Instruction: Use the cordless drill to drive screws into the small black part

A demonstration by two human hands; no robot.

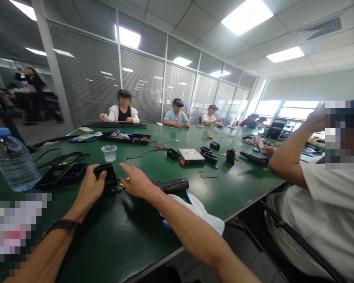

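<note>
My left hand [92, 184] is closed around a small black plastic box [106, 175], its thumb pressed on the near face. The box is tilted just above the green table. To its right, my right hand [138, 181] reaches in with the index finger stretched out and apart from the box. Beneath its lower fingers lies a small heap of brass-coloured metal bits [120, 187], too small to name surely. A black cylindrical power tool [174, 185] lies behind my right wrist, partly hidden by it. White gloves [205, 216] with blue trim lie under my right forearm.
A water bottle [13, 161] and black plastic frames [63, 175] are at left. Beyond my hands stand a clear cup [109, 153], an optical drive [191, 156] and black boxes [210, 158]. A person [318, 188] sits close at right; others sit across the table.
</note>
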